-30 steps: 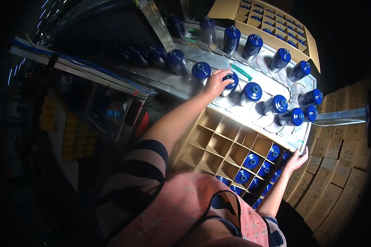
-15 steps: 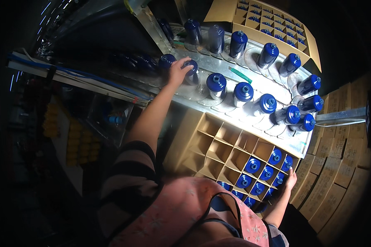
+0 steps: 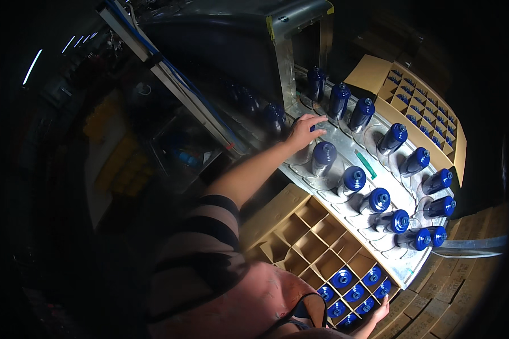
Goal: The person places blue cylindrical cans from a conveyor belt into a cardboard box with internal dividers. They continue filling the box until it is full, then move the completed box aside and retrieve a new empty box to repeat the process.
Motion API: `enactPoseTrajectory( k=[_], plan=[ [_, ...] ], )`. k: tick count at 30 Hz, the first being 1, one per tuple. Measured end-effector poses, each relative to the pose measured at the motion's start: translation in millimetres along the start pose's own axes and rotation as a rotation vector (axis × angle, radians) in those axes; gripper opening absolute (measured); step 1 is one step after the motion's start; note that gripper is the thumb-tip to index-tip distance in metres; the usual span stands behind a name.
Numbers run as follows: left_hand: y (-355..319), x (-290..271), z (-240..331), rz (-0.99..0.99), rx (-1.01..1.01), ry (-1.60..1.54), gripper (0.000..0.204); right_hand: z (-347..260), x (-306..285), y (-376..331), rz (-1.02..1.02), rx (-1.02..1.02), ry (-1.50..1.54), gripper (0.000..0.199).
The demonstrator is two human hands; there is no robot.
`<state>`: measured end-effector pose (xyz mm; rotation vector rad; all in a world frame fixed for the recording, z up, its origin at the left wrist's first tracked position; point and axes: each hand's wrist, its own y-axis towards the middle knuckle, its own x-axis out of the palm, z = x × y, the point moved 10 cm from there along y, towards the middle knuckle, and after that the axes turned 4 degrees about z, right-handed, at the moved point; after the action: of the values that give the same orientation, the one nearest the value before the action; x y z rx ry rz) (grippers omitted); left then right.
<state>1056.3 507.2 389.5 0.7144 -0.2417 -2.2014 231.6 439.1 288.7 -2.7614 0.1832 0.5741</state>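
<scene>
The left hand (image 3: 303, 131) clasped an upright blue-capped bottle (image 3: 314, 125) at frame centre; the right hand (image 3: 380, 311) rested open-fingered on the divided carton (image 3: 300, 237), lower right.

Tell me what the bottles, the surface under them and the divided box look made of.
Bottles: likely clear plastic, see-through bodies, glossy blue caps. Conveyor surface: looks like bare metal, silvery with reflections. Divided box: brown cardboard, matte, with thin partition strips.

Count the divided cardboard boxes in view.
2. The near box lies in front of the person, below the metal table, with bottles in its lower-right cells. The far box lies beyond the table, upper right. Others may be hidden in the dark.
</scene>
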Motion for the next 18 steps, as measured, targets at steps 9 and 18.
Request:
enactPoseTrajectory(
  k=[9,18],
  plan=[
    [-10,9,-92,-0.075,-0.236,-0.013,0.04,-69,24,-67,0.04,-0.129,-0.021,0.037],
    [-18,13,-73,-0.26,-0.17,0.0,0.038,-158,63,-153,-0.016,-0.254,-0.08,0.036]
  ],
)
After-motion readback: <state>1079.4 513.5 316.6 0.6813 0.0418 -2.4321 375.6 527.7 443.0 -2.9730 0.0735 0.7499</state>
